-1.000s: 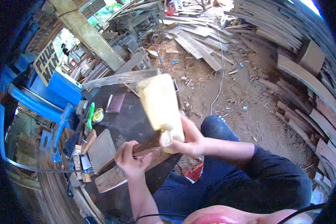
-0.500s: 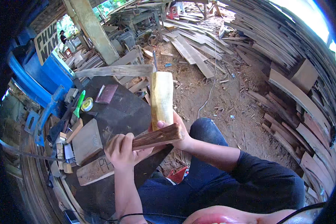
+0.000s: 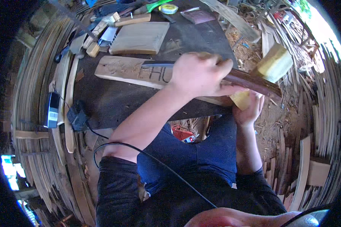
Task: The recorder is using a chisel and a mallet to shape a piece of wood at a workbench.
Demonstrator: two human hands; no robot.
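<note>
My left hand (image 3: 199, 75) is wrapped round a long tool (image 3: 255, 84). Its thick brown wooden end points right, and a narrow dark blade-like part sticks out left of the fist above a board with dark markings (image 3: 130, 72). Lower right, my right hand (image 3: 248, 109) grips a pale yellow wooden piece (image 3: 274, 63) that slants up and away to the right. The brown tool crosses in front of this piece and hides part of it; whether the two touch, I cannot tell. The marked board lies flat on a dark tabletop (image 3: 113, 102).
Behind the marked board lies a square wooden block (image 3: 140, 38), with a tape roll (image 3: 168, 8) and reddish-brown pad (image 3: 197, 16) farther back. A black cable (image 3: 166, 166) loops across my left arm. Stacked planks (image 3: 38, 94) flank the left side; wood scraps litter the ground at right.
My view has swung down and left. The pale wooden piece has gone from upright to slanting right. My left hand has turned over with the brown tool, and its dark blade-like part now shows.
</note>
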